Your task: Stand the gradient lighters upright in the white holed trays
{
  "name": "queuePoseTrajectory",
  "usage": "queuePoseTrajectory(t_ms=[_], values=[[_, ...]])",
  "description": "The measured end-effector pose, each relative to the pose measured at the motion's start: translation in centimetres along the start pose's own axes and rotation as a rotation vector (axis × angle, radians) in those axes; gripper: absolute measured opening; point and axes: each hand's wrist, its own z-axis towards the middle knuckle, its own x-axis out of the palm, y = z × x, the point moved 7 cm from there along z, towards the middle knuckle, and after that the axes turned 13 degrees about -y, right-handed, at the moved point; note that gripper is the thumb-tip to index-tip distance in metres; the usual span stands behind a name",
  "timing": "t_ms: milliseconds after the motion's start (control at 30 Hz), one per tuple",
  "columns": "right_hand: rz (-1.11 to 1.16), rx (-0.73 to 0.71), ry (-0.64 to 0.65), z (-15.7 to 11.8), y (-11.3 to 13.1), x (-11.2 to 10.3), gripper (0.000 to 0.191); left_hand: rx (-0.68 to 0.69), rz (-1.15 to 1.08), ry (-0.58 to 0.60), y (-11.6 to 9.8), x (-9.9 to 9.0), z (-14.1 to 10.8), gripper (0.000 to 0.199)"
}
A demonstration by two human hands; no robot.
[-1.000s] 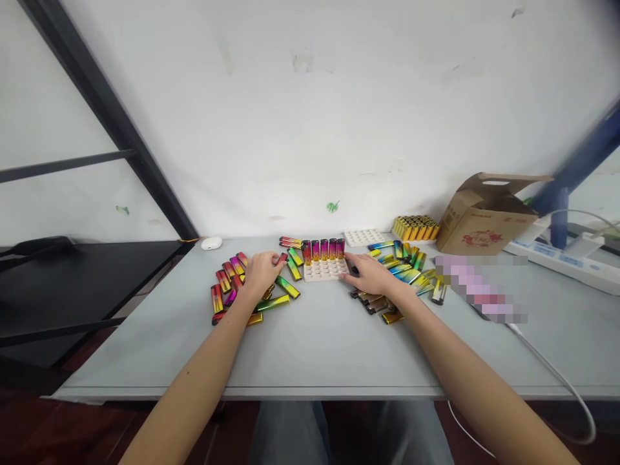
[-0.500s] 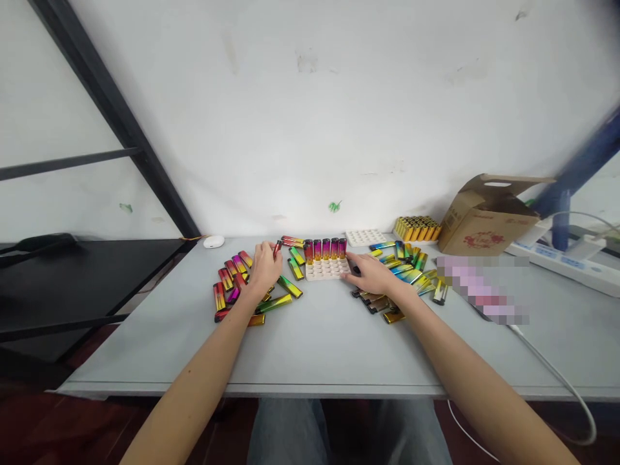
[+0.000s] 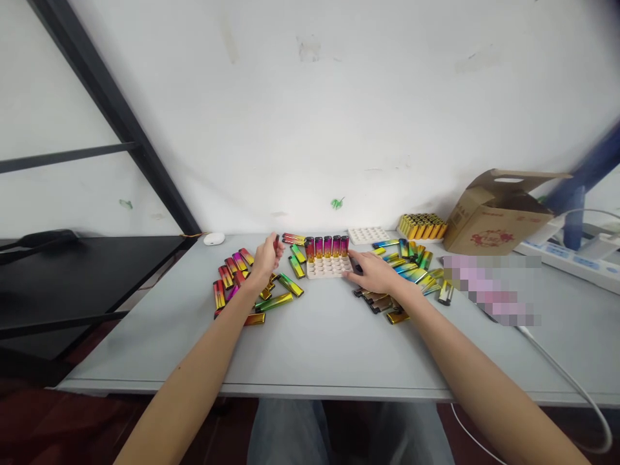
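A white tray with holes [image 3: 329,267] lies mid-table, with a row of several upright pink-and-yellow lighters [image 3: 328,247] along its back edge. My left hand [image 3: 266,259] is closed on a red lighter [image 3: 276,241], left of the tray and above a loose pile of colourful lighters [image 3: 225,278]. My right hand [image 3: 372,271] rests at the tray's right edge, thumb and index finger apart, with nothing visible in it. Under and beside it spreads another pile of blue, yellow and brown lighters [image 3: 411,274].
Behind stand a second white tray [image 3: 367,236], a block of upright yellow lighters [image 3: 422,226] and an open cardboard box [image 3: 494,229]. A white case [image 3: 214,239] lies back left. At right are a blurred pink object [image 3: 489,290], a power strip [image 3: 576,258] and a white cable.
My left hand has turned and shifted slightly, still with the red lighter. My right hand keeps its place at the tray edge. The camera view has shifted a little.
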Motion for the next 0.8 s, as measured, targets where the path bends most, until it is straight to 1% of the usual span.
queuePoseTrajectory(t_ms=[67,133,300,400,467,567,800], values=[[0.001,0.000,0.003,0.0,0.0,0.0,0.056,-0.136,-0.213,0.107,0.3,0.9,-0.4,0.037],[0.002,-0.002,0.004,0.0,0.1,-0.1,0.055,-0.203,-0.342,0.231,0.0,1.9,-1.1,0.037],[-0.012,-0.001,0.005,0.0,0.2,-0.2,0.054,-0.290,-0.489,0.435,-1.0,3.1,-3.1,0.039],[-0.010,0.000,0.004,0.0,0.4,-0.2,0.055,-0.322,-0.526,0.515,-1.6,3.7,-4.2,0.038],[-0.004,-0.002,0.000,0.0,0.4,-0.3,0.054,-0.310,-0.526,0.526,-1.8,3.9,-4.6,0.036],[0.003,0.002,-0.002,0.0,0.4,-0.3,0.053,-0.278,-0.515,0.509,-1.9,4.3,-5.0,0.031],[-0.007,-0.004,-0.011,0.1,-0.3,0.4,0.057,-0.294,-0.473,0.401,-1.5,4.9,-5.6,0.025]])
